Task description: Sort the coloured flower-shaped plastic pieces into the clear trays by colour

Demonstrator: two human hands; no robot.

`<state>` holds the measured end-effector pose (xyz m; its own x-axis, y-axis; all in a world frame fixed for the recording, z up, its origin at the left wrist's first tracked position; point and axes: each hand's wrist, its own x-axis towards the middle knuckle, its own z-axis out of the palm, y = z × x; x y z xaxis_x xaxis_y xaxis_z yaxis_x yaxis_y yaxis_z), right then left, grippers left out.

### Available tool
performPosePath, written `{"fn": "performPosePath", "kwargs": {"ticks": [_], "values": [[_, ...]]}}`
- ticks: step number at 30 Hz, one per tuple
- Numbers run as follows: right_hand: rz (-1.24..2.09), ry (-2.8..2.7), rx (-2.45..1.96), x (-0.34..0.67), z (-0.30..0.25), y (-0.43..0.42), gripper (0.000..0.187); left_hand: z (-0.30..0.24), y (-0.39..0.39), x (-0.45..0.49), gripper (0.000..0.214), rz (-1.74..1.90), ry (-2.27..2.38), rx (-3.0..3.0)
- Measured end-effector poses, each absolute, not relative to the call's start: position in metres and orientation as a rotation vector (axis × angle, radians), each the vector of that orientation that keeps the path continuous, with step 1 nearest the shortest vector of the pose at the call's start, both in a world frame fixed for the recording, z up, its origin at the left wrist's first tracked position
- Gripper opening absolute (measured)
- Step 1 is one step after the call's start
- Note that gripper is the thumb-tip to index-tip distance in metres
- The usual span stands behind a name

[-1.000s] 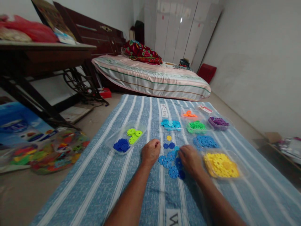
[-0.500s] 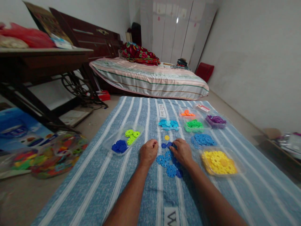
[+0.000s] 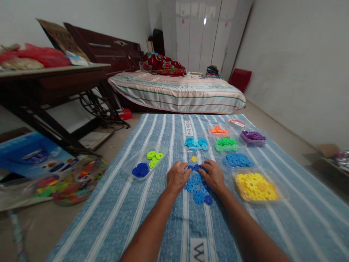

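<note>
A short row of small dark blue flower-shaped discs lies between my hands on the striped cloth. At its left end the fingers of my left hand are closed on a disc. My right hand pinches the right end, its fingertips partly covering the pieces. Just beyond the row is a small yellow flower disc. Nearer to me, larger mid-blue flower discs lie in a cluster, partly hidden by my hands, with a dark blue disc at its lower right.
Left stands a clear tray of lime and dark blue discs. Tubs of light blue, orange, green, purple, blue and yellow discs stand beyond and right. A bed is past the table.
My left hand has moved right to the dark blue discs, its fingers reaching forward from a curled pose. My right hand stays at the row's right end. The view has shifted slightly.
</note>
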<state>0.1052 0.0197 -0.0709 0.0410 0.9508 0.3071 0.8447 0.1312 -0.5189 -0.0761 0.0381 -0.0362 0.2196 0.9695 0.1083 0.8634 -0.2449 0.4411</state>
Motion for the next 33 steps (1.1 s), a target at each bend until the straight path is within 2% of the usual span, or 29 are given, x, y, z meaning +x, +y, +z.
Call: {"fn": "performPosePath", "kwargs": {"ticks": [3,7,15,19,23,25,27,33], "values": [[0.246,-1.795,-1.703,0.106,-0.073,0.02,0.021,-0.028,0.037,-0.069,0.032,0.371,1.779,2.245],[0.282,-1.751,-1.662,0.107,-0.078,0.021,0.021,-0.017,0.04,-0.061,0.027,0.256,1.81,2.211],[0.401,-1.644,-1.587,0.11,-0.086,0.022,0.027,-0.028,0.049,-0.06,0.004,0.549,1.734,1.804],[0.43,-1.625,-1.542,0.111,-0.089,0.02,0.031,-0.023,0.044,-0.07,0.005,0.611,1.595,1.77],[0.455,-1.609,-1.518,0.111,-0.092,0.02,0.034,0.01,0.045,-0.109,0.011,0.632,1.644,1.911],[0.454,-1.593,-1.522,0.111,-0.093,0.02,0.034,0.033,0.049,-0.137,0.014,0.515,1.806,2.014],[0.452,-1.582,-1.528,0.11,-0.092,0.02,0.033,0.052,0.054,-0.163,0.016,0.209,2.075,2.079],[0.45,-1.566,-1.555,0.108,-0.086,0.02,0.029,0.071,0.059,-0.196,0.014,-0.071,2.177,2.041]]}}
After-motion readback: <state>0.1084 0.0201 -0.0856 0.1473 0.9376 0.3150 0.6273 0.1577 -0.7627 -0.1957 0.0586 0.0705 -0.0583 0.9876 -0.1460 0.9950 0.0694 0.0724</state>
